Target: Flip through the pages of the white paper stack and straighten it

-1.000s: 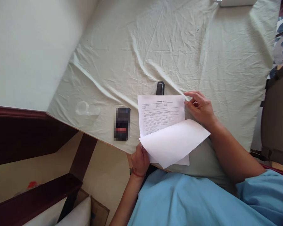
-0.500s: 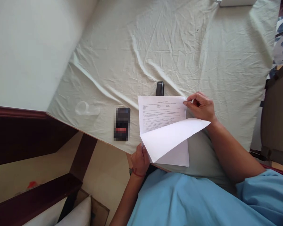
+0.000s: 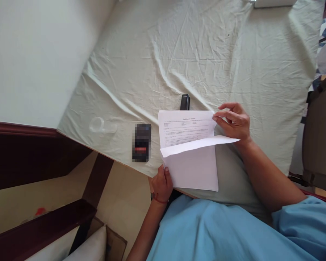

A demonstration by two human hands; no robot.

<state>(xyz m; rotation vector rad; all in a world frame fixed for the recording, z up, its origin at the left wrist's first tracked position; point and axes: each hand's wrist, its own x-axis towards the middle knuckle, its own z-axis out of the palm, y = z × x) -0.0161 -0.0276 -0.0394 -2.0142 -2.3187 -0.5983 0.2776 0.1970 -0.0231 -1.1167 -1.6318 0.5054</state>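
Observation:
A printed white sheet of paper (image 3: pixel 188 148) lies on the pale green bedsheet (image 3: pixel 195 58), its near half folded up over the text. My left hand (image 3: pixel 161 185) pinches the sheet's near left corner at the bed edge. My right hand (image 3: pixel 233 121) holds the far right corner between thumb and fingers. A black stapler (image 3: pixel 185 102) lies just beyond the sheet's far edge, partly hidden by it.
A dark phone-like object (image 3: pixel 141 142) lies left of the paper. A roll of clear tape (image 3: pixel 97 124) sits further left near the bed edge. A dark wooden frame (image 3: pixel 38 156) runs lower left; a brown chair (image 3: pixel 319 134) stands at the right.
The near half of the sheet has swung further over toward the far edge, covering more of the printed text. My right hand shifted its grip on the far right corner.

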